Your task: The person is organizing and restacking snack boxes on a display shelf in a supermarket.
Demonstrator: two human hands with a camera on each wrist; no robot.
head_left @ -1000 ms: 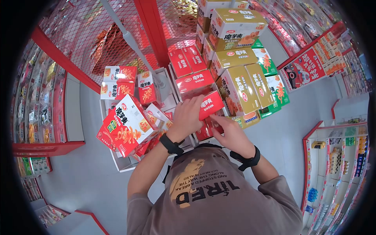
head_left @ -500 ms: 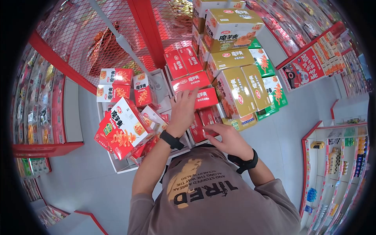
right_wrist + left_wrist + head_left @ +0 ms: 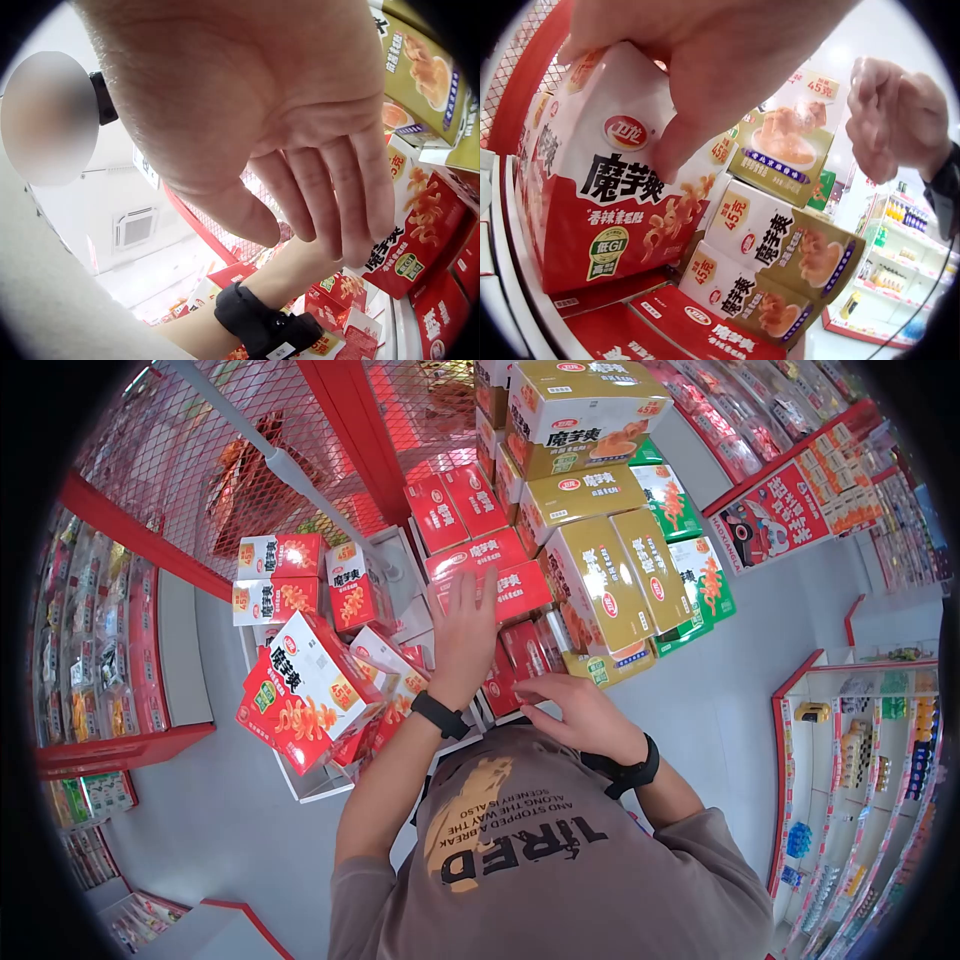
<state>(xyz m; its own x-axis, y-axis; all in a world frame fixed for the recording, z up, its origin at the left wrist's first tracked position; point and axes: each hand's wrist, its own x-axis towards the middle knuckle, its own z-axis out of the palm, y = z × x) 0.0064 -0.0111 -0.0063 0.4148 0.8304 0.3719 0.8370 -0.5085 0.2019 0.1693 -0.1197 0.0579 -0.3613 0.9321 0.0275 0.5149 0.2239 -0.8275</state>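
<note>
My left hand (image 3: 466,645) lies over the upper left part of a red-and-white snack box (image 3: 522,590), its fingers stretched across the top. In the left wrist view, the thumb rests against the front of this upright box (image 3: 622,225). It stands close against another red box (image 3: 478,554) in the row. Lower red boxes (image 3: 527,647) lie on the near side. Beside them, my right hand (image 3: 590,718) hangs with loosely bent fingers and an empty palm, as the right wrist view shows.
Gold boxes (image 3: 600,575) stack up on the right, with green-and-white boxes (image 3: 700,575) behind them. More red-and-white boxes (image 3: 315,690) lie tilted in a white bin on the left. A red mesh partition (image 3: 370,440) rises behind; stocked shelves (image 3: 860,780) stand at the right.
The red box has moved away from me, against the row. My left hand has gone from gripping it to lying over it with straighter fingers. My right hand has come off the box.
</note>
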